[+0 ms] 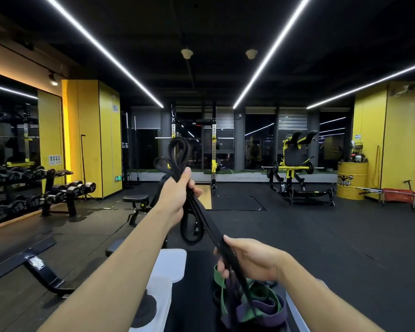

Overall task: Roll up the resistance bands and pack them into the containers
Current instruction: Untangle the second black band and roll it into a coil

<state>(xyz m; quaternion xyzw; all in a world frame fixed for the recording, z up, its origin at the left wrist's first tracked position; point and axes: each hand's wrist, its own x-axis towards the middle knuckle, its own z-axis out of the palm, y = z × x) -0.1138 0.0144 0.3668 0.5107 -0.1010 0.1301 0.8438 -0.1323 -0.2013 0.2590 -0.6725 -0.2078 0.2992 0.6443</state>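
Dim gym, bright ceiling strip lights (pixel 110 56), wide-angle warp

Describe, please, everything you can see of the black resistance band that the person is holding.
The black resistance band is a long, flat strap, matte and rubbery in look. The left hand grips it bunched, raised in front of the person. Several loops stand above the fist and one hangs below. Taut strands slant down to the right hand, which grips them, and run on over the pile of green and purple bands. It is not yet rolled up.
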